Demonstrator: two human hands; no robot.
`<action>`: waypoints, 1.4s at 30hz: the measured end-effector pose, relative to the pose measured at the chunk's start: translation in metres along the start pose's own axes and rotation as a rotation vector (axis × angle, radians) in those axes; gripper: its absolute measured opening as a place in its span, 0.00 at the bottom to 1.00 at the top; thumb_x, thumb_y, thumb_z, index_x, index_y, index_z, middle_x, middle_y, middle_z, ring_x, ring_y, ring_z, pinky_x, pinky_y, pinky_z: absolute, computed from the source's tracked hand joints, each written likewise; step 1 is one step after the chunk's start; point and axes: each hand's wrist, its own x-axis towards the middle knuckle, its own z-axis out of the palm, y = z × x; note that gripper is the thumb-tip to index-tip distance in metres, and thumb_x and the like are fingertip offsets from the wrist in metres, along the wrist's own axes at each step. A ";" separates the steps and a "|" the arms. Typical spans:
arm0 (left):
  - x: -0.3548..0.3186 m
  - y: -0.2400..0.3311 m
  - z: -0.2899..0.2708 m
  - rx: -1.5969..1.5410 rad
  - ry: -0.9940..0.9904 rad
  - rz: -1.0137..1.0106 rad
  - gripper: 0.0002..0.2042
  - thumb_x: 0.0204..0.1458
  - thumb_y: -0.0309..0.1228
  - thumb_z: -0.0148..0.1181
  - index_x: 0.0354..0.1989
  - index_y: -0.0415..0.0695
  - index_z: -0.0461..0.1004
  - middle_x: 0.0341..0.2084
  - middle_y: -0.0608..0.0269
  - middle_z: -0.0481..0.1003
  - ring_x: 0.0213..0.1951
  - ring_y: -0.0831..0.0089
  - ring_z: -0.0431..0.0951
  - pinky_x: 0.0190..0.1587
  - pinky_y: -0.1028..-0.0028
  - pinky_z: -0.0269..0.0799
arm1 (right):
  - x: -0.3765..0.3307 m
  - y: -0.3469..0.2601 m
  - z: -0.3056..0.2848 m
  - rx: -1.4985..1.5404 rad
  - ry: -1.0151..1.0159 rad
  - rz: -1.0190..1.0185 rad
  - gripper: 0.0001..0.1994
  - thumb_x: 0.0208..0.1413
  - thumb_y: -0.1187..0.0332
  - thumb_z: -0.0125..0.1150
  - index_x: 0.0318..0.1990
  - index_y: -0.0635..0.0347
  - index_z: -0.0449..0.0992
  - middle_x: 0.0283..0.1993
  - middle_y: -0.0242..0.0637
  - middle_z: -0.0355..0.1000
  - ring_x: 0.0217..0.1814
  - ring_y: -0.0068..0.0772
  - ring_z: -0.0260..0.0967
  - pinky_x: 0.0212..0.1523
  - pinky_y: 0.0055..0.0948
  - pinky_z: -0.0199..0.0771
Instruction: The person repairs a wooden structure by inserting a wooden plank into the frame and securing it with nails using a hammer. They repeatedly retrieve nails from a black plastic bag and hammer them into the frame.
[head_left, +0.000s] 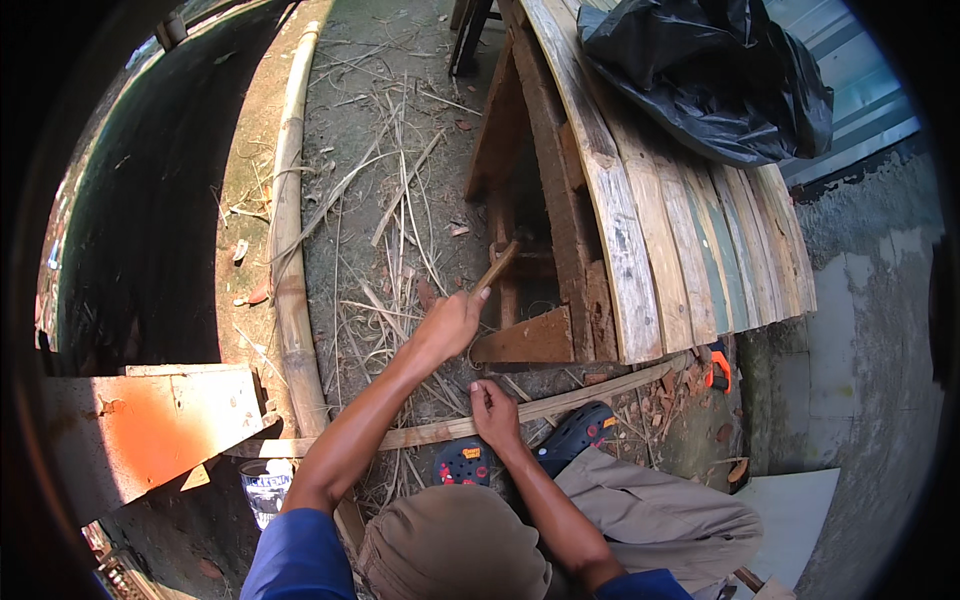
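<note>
My left hand (450,325) is raised over the ground, shut on a wooden tool handle (497,268) that points up and to the right; no blade shows. Below it my right hand (495,410) pinches a long thin bamboo strip (420,434). The strip lies across in front of my knees, from the lower left up to the right. My feet in dark clogs (580,425) are just beyond the strip.
A rough plank bench (650,230) stands on the right with a black plastic bag (710,80) on it. A long bamboo pole (290,250) lies at the left among dry shavings. There is an orange-handled tool (717,370) under the bench edge and an orange board (150,420) at the lower left.
</note>
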 end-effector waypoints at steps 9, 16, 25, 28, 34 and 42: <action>-0.016 0.002 0.006 0.098 -0.036 -0.046 0.29 0.71 0.47 0.41 0.37 0.29 0.74 0.25 0.31 0.76 0.36 0.32 0.79 0.41 0.47 0.71 | 0.007 0.004 -0.007 0.043 0.010 -0.036 0.11 0.68 0.64 0.57 0.43 0.64 0.78 0.29 0.48 0.78 0.31 0.43 0.80 0.32 0.38 0.75; -0.004 -0.009 0.012 0.088 0.012 -0.025 0.31 0.71 0.49 0.40 0.40 0.27 0.76 0.28 0.25 0.76 0.38 0.29 0.79 0.47 0.45 0.73 | 0.011 -0.001 -0.013 0.058 0.034 -0.093 0.12 0.68 0.63 0.57 0.41 0.65 0.78 0.27 0.45 0.76 0.27 0.37 0.75 0.30 0.36 0.73; -0.032 0.018 -0.084 -0.116 0.188 0.099 0.28 0.71 0.50 0.39 0.31 0.34 0.70 0.17 0.54 0.70 0.22 0.63 0.72 0.28 0.61 0.66 | 0.013 -0.059 -0.061 -0.189 -0.382 -0.598 0.09 0.66 0.65 0.59 0.42 0.63 0.77 0.35 0.45 0.75 0.34 0.48 0.76 0.35 0.41 0.75; -0.066 -0.008 -0.096 -0.604 0.184 0.020 0.25 0.70 0.53 0.40 0.32 0.41 0.65 0.15 0.70 0.60 0.17 0.81 0.58 0.19 0.75 0.54 | 0.018 -0.163 -0.120 -0.221 -0.476 -0.587 0.08 0.65 0.67 0.59 0.42 0.62 0.78 0.38 0.45 0.75 0.39 0.52 0.76 0.38 0.43 0.76; -0.100 0.052 -0.127 -0.854 0.273 0.254 0.31 0.61 0.65 0.46 0.37 0.42 0.62 0.17 0.70 0.59 0.16 0.84 0.54 0.17 0.80 0.48 | 0.009 -0.295 -0.193 0.156 -0.348 -0.864 0.08 0.59 0.71 0.67 0.43 0.66 0.78 0.39 0.43 0.76 0.37 0.45 0.78 0.39 0.36 0.80; -0.070 0.217 -0.136 -0.731 0.228 0.631 0.32 0.62 0.64 0.48 0.42 0.39 0.62 0.21 0.64 0.63 0.18 0.82 0.60 0.19 0.80 0.56 | 0.048 -0.346 -0.211 0.388 0.017 -0.982 0.19 0.58 0.71 0.69 0.55 0.71 0.76 0.51 0.52 0.76 0.46 0.40 0.78 0.48 0.32 0.80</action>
